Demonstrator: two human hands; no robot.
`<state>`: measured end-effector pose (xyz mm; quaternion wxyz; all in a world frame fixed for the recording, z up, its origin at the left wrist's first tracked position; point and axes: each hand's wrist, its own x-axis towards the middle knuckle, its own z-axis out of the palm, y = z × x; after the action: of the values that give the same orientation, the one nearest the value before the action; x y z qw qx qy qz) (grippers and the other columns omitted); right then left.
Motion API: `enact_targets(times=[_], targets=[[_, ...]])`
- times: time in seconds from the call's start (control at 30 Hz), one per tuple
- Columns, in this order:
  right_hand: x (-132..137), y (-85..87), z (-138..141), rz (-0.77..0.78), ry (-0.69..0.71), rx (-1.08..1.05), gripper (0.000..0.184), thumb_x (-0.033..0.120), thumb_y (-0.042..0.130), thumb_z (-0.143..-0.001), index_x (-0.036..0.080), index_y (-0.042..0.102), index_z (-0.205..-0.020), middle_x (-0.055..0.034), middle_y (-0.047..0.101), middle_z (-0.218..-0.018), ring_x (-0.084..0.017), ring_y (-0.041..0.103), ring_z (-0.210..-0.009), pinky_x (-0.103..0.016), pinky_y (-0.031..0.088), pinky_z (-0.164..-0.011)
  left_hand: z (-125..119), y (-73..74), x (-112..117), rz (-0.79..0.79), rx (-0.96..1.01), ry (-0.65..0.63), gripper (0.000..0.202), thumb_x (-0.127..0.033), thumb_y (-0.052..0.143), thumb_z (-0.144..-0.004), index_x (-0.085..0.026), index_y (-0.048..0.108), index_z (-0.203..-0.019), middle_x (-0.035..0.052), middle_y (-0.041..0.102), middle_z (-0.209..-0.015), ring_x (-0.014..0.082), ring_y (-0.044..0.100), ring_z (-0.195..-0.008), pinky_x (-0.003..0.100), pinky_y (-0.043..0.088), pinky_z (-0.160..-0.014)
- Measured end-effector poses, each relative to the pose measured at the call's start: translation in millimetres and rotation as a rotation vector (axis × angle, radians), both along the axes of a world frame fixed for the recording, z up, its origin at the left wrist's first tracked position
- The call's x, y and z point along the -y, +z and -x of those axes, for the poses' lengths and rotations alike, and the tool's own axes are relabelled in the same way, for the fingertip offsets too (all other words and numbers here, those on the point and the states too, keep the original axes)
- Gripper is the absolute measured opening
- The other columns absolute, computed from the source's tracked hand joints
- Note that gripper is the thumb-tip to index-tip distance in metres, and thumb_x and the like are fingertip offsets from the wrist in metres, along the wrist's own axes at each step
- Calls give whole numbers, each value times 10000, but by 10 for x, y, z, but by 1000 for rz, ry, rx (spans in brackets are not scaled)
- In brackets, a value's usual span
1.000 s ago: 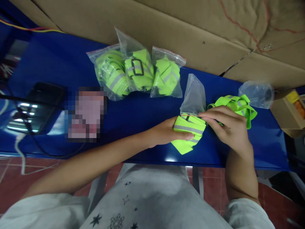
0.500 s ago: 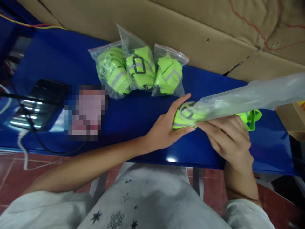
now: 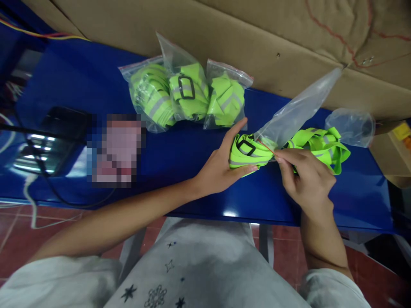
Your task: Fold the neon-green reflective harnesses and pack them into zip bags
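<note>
My left hand (image 3: 221, 164) grips a folded neon-green reflective strap with a black buckle (image 3: 247, 150) just above the blue table (image 3: 180, 154). My right hand (image 3: 305, 177) pinches the mouth of a clear plastic bag (image 3: 298, 111), whose open end sits against the folded strap while the rest stretches up to the right. Behind my right hand lies a loose green strap (image 3: 321, 143). Three filled bags of green straps (image 3: 186, 96) lie at the back middle of the table.
Brown cardboard boxes (image 3: 257, 42) stand along the table's far edge. Another crumpled clear bag (image 3: 351, 126) lies at the right. A dark device with cables (image 3: 48, 141) and a blurred patch sit at the left. A small box (image 3: 398, 149) is at the far right.
The folded strap rose off the table and turned so its buckle faces up. The clear bag swung from upright to lying sideways, then tilted up to the right, its mouth held at the strap.
</note>
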<state>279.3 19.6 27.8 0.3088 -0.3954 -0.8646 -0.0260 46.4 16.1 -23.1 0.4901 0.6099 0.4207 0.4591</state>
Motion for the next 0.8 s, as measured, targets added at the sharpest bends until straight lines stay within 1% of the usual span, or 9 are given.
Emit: enact_targets(times=[0.17,0.23,0.3,0.37,0.43,0.5,0.57,0.63,0.8], targets=[[3,-28,55,97,-107,-142,280,150,709,-945,255,687,-1204,-15,791,-1002,-171,762,-786,-295,613,-738,14,42,2,-33,-59,46,983,-495,785,-881,-269,222,-1655,104,304,-1729,311,461,-1509,388,416,-1239],[13,-44,75,48,-68,-105,278,153,730,-929,248,686,-1187,-11,796,-988,-163,762,-768,-276,607,-708,12,55,22,-34,-149,89,1002,-493,779,-886,-252,191,-1661,119,294,-1733,298,509,-1471,343,458,-1183],[32,-60,98,-2,15,-25,290,137,747,-908,242,684,-1170,-13,800,-993,-165,769,-788,-271,604,-721,12,59,37,-80,-274,92,949,-464,750,-912,-231,209,-1656,133,348,-1708,285,569,-1408,330,485,-1135],[52,-74,124,-23,76,15,306,122,752,-894,242,676,-1165,-10,803,-986,-172,773,-797,-280,606,-740,20,63,38,-178,-438,70,836,-405,691,-952,-213,263,-1643,137,499,-1607,279,627,-1320,350,497,-1107],[60,-83,152,-18,104,18,311,116,753,-885,245,665,-1153,-2,802,-968,-173,772,-790,-287,609,-744,36,78,30,-284,-633,65,738,-323,628,-976,-221,308,-1634,118,655,-1414,270,667,-1214,369,508,-1062],[49,-83,172,-1,127,23,309,101,750,-874,242,655,-1131,-1,798,-957,-173,771,-798,-288,611,-760,57,104,20,-376,-817,96,722,-236,583,-973,-233,308,-1640,93,712,-1220,256,681,-1105,365,521,-974],[25,-74,182,15,138,11,318,72,747,-858,234,647,-1114,-13,792,-961,-178,769,-827,-294,612,-795,74,132,17,-454,-965,123,729,-160,543,-961,-224,302,-1646,82,704,-1112,249,671,-1032,358,512,-888],[3,-56,184,16,139,0,317,54,741,-846,229,643,-1092,-31,784,-974,-197,765,-879,-319,608,-834,81,152,20,-523,-1062,133,720,-120,504,-960,-219,306,-1646,81,691,-1088,251,656,-1011,362,493,-835],[-4,-34,194,-30,165,93,239,75,729,-858,224,634,-1019,-23,764,-953,-188,738,-868,-336,573,-814,75,184,18,-527,-1118,148,753,-108,491,-951,-269,276,-1654,58,669,-1036,245,639,-952,369,480,-788]])
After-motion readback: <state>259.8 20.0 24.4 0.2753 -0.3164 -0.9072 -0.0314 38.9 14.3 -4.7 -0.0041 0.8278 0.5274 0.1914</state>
